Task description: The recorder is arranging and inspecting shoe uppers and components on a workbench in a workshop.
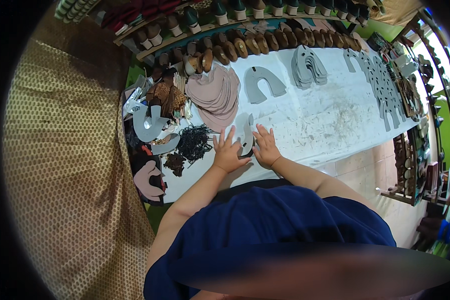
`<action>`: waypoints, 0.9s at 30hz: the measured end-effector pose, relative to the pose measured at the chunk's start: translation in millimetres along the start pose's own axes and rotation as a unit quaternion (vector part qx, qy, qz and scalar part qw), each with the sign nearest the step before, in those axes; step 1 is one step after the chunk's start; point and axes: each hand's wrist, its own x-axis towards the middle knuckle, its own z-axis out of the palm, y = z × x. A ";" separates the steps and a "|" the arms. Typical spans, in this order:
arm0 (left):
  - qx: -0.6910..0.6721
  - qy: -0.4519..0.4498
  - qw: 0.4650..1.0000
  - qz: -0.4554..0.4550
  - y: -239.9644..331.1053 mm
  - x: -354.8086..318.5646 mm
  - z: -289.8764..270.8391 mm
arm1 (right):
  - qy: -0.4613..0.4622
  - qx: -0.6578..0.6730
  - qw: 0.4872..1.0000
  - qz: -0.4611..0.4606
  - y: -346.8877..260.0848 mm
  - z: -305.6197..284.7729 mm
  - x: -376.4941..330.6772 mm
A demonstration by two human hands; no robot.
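A grey curved cut piece (pixel 246 128) lies on the white-covered table (pixel 315 120) right in front of me. My left hand (pixel 228 154) rests over its left side with the fingers spread, hiding part of it. On its right edge is my right hand (pixel 266 147), fingers apart and partly on the table. Neither hand grips anything. Beyond my left hand is a fanned stack of pinkish-beige cut pieces (pixel 215 95). Left of that hand sits a tangle of black cord-like strips (pixel 193 142), with a small dark brown bunch (pixel 174 163) beside it.
A grey U-shaped piece (pixel 260 84) and a stack of similar ones (pixel 307 70) lie farther back. More grey pieces (pixel 382 85) overlap at the right end. Shoe lasts (pixel 240 47) line the far edge. A patterned curtain (pixel 75 165) hangs at left, racks (pixel 415 165) stand at right.
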 end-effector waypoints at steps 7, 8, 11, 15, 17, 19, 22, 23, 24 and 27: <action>0.045 0.028 0.983 -0.176 -38.2 3.4 22.9 | -0.001 -0.006 1.000 0.016 -3.5 -1.3 1.2; 0.049 0.030 0.978 -0.201 -41.4 3.9 22.6 | -0.002 -0.005 1.000 0.016 -4.1 -1.2 1.7; 0.042 0.124 0.976 -0.174 -50.6 -2.6 33.9 | -0.003 -0.011 1.000 0.011 -4.8 -1.4 3.5; 0.053 0.121 0.979 -0.156 -47.0 -4.9 44.0 | -0.018 -0.027 0.999 0.016 -3.6 -0.6 4.6; 0.047 0.020 0.978 -0.201 -50.0 -2.4 42.9 | -0.024 -0.038 0.999 0.017 -2.4 1.3 5.6; 0.024 0.034 0.978 -0.205 -60.8 -6.1 46.6 | -0.030 -0.030 0.998 0.051 -2.8 4.8 7.4; 0.003 0.047 0.979 -0.200 -70.6 -4.2 43.0 | -0.002 -0.059 0.985 0.161 2.0 17.5 22.6; 0.007 0.043 0.980 -0.197 -73.5 -5.8 41.7 | -0.003 -0.060 0.986 0.156 0.6 19.2 32.8; 0.007 0.045 0.980 -0.196 -70.8 -3.1 35.9 | -0.020 -0.080 0.978 0.190 -0.6 15.3 48.1; 0.029 -0.021 0.973 -0.227 -63.2 3.7 18.8 | -0.066 -0.121 0.966 0.220 -9.0 3.0 92.8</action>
